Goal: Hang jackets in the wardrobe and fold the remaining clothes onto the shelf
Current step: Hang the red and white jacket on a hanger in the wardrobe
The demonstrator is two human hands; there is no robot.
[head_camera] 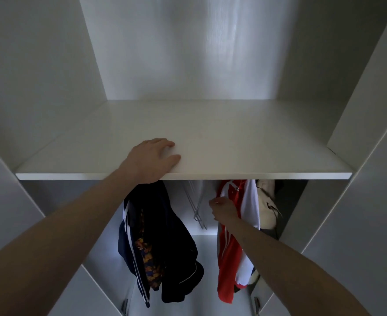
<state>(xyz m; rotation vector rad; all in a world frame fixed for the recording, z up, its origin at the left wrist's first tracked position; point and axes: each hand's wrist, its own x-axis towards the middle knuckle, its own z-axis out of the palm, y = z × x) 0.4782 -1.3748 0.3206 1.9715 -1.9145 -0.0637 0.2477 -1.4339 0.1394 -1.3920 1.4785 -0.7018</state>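
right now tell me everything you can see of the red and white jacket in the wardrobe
The red and white jacket hangs under the white shelf, right of the empty wire hangers. It looks like smooth sportswear: red body, white stripes, a white panel on its right side. Its top is hidden behind the shelf edge. It droops long and loosely folded. The right hand is at its upper front, its fingers curled; a cream garment hangs just beyond it.
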